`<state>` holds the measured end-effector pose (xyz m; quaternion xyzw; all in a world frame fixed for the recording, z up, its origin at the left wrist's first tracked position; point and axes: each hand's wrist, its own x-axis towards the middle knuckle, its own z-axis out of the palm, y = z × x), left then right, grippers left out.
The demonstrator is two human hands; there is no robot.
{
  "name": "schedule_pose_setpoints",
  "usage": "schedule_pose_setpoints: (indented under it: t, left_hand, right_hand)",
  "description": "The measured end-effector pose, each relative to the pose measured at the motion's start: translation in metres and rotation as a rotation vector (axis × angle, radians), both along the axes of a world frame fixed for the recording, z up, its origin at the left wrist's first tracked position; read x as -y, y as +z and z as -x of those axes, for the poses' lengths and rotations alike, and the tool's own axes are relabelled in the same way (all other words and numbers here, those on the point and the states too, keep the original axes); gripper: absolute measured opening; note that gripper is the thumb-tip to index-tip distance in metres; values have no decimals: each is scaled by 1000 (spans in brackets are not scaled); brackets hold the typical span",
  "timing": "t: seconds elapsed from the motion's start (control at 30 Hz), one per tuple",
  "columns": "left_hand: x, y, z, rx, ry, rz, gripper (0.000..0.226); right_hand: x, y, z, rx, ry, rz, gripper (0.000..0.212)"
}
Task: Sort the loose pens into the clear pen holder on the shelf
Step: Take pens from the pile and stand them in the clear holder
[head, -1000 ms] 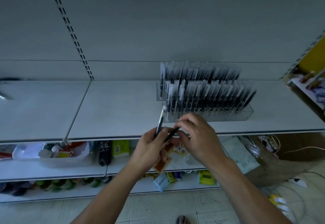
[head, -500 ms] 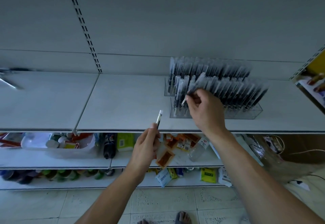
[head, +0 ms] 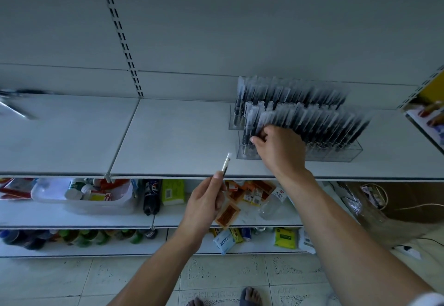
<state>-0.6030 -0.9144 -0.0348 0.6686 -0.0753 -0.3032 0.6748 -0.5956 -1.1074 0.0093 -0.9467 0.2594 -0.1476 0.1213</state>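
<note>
The clear pen holder (head: 346, 153) stands on the white shelf (head: 173, 142), right of centre, filled with several rows of dark pens with pale caps (head: 312, 118). My right hand (head: 278, 149) is at the holder's front left corner, its fingers pinching a pen (head: 257, 123) that stands among the front row. My left hand (head: 206, 204) is below the shelf's front edge and grips one loose pen (head: 226, 164), which points up with its white cap over the shelf.
Lower shelves hold a clear tub (head: 81, 195), a dark bottle (head: 151, 197), packets and small boxes. A brown cardboard box (head: 406, 204) stands at the right. Tiled floor lies below, with my feet at the bottom edge.
My right hand took a pen from my left hand, carried it up to the holder and lowered it into the front row. My left hand stayed low with one pen.
</note>
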Motion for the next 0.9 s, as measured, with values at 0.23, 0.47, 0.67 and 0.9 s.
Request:
schedule_pose_setpoints:
  t: [0.23, 0.47, 0.67, 0.9]
  left_hand:
    - [3, 3, 1, -32, 13, 8, 42]
    - [5, 2, 3, -61, 4, 21, 45]
    - [2, 2, 4, -68, 27, 16, 49]
    - [4, 2, 7, -72, 33, 12, 42]
  right_hand:
    - [-3, -9, 8, 105, 52, -38, 35]
    - [1, -3, -3, 4, 64, 19, 36]
    - [-1, -19, 1, 20, 81, -157, 31]
    - [4, -14, -2, 9, 95, -5, 37]
